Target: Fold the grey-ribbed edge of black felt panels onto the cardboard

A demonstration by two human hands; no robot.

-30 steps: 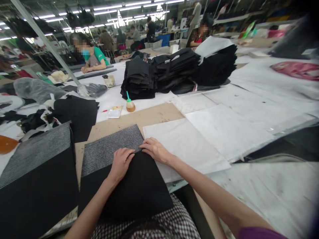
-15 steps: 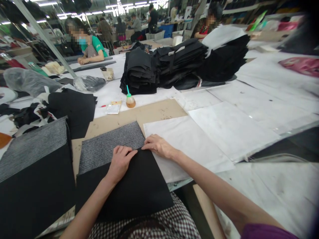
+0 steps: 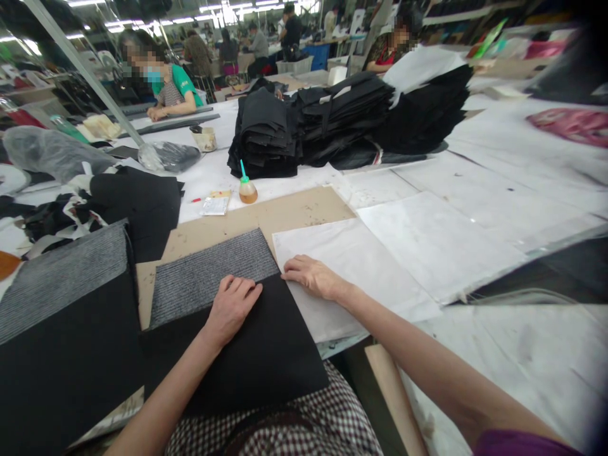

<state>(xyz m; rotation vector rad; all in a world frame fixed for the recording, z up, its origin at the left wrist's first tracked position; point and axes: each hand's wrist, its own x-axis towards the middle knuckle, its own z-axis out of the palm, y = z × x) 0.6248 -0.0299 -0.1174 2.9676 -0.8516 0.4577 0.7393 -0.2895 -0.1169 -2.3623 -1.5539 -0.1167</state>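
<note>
The left hand (image 3: 232,307) lies open, palm down, on the far edge of the black fabric panel (image 3: 266,354). That panel overlaps the near half of the grey ribbed panel (image 3: 204,272) on the cardboard sheet (image 3: 285,212). The right hand (image 3: 313,277), also open, presses its fingertips at the black panel's far right corner, beside the white paper sheet (image 3: 351,259). Good work here likely means flat, even pressure, with the black edge straight along the ribs and the right sides flush.

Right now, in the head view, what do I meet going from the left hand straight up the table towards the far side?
The left hand flat on the black fabric piece → grey ribbed panel → brown board → small bottle with green nozzle → pile of black fabric.
</note>
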